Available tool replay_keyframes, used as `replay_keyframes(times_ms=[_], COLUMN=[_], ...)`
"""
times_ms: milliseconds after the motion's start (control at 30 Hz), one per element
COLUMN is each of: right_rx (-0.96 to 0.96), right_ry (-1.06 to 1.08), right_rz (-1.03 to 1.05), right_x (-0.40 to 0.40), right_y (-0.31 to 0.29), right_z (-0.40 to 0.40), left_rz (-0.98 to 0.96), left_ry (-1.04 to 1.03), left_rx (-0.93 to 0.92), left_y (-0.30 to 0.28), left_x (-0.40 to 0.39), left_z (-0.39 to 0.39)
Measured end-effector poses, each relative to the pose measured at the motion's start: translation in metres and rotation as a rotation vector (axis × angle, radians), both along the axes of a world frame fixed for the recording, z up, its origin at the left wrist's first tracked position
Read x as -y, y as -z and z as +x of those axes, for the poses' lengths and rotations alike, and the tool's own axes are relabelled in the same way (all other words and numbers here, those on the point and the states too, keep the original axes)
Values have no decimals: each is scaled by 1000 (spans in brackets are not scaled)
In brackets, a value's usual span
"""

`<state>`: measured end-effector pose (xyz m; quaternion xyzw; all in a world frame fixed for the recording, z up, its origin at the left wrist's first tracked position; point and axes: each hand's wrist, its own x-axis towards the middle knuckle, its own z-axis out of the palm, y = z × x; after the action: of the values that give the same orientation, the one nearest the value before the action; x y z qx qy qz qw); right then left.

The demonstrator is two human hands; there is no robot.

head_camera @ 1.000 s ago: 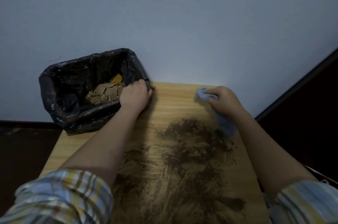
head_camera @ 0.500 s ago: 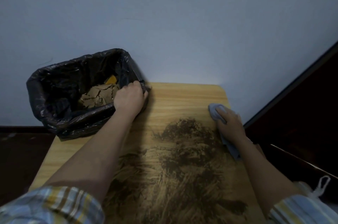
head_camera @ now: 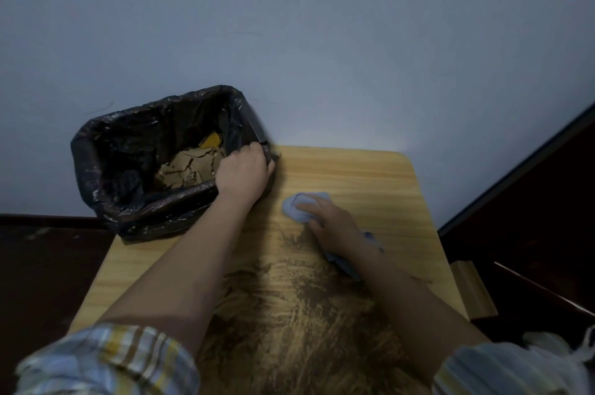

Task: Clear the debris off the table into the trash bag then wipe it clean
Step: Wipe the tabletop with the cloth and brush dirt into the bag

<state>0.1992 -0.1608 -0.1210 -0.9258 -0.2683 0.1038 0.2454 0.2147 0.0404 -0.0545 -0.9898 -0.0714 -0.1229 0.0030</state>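
A person leans over a wooden tabletop [head_camera: 370, 175] streaked with dark, dusty debris [head_camera: 299, 307], midway through clearing it. The left hand [head_camera: 243, 170] grips the near right corner of a black trash bag [head_camera: 106, 169], fingers curled over its rim, holding the mouth open at the far left edge of the tabletop; torn brown scraps [head_camera: 188, 167] and a yellow piece already lie inside. The right hand [head_camera: 331, 220] presses a bunched blue cloth [head_camera: 297, 206] flat against the wood just beyond the far edge of the smear, fingers bent over the wad and holding it down, with the cloth's tail trailing under the wrist. The smear covers the middle and near part of the tabletop, well short of the bag. The step in hand appears to be sweeping the dirt toward the bag. Doing it well likely means keeping the rim level with or just below the tabletop's edge, pushing in long overlapping strokes leftward with even pressure, and keeping the cloth bunched so the fine grit is carried along rather than spread thinner across the grain
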Motion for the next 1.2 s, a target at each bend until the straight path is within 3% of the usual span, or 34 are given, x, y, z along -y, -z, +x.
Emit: replay_keyframes(times_ms=[233,400,600,767,1000,1200], right_rx=[-43,106,125,92,21,23], right_ry=[-185,56,207,335,8,-367], right_rz=[89,252,35,-14,-69,51], right_x=[-16,9,55,56,-1,-20], right_y=[-15,-54,-42,-4,-6,-9], right_z=[-11,16,54,56,33,-18], left_rz=[-1,12,8,8,15,-3], left_ry=[17,11,21,19,20,23], left_rx=[-15,-23,-24,-22,-16,-7], left_y=[-3,-6,-7,-6,-4,-4], left_x=[-1,0,1,1,-1,-1], left_z=[0,0,-2,-2,1,1])
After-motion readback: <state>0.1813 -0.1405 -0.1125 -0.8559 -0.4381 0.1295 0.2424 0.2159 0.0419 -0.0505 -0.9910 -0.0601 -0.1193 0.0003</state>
